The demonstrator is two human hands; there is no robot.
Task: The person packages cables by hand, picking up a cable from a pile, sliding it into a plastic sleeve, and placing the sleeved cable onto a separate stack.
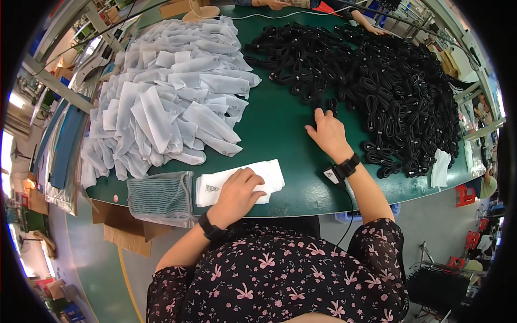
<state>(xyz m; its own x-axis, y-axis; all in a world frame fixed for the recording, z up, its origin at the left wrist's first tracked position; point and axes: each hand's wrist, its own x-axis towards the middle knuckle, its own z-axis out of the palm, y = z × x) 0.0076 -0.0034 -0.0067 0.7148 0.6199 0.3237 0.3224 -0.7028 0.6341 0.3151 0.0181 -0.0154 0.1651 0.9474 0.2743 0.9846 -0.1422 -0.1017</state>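
My left hand (237, 194) rests on a stack of flat white pouches (274, 175) at the table's front edge, fingers bent and thumb apart. My right hand (329, 134) reaches to the near edge of a large pile of black coiled cables (398, 102). Its fingertips touch a coiled cable (323, 101) there, while the thumb stands out to the left. Whether the fingertips have closed on that cable is partly hidden. A big heap of filled whitish pouches (161, 113) covers the left of the green table (274, 124).
Left of the stack lies a clear bag of ribbed grey-green cloth (160, 196). A white pouch (440, 168) hangs at the right front edge. An open cardboard box (129, 231) is below the table's left edge. Another person's hand (366, 22) is at the far side.
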